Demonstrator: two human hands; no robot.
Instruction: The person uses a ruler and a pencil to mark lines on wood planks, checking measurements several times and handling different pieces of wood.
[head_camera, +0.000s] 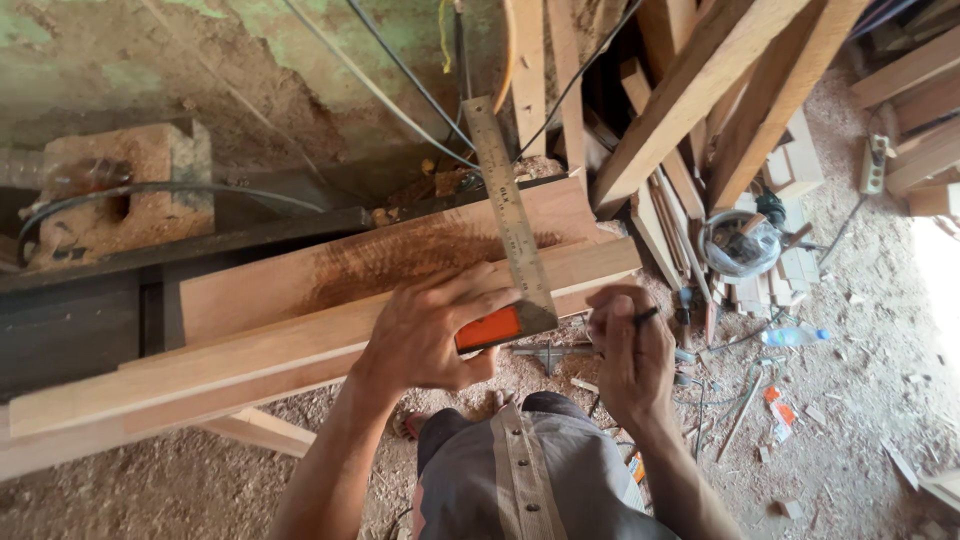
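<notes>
Orange-handled steel square (510, 235) flat across pale plank (300, 345)

Both bare forearms reach forward from the bottom of the view, elbows bent. The left hand (425, 335) lies palm down with fingers spread and thumb tucked under. The right hand (625, 350) is curled in a writing grip, knuckles up, just beside it.
</notes>
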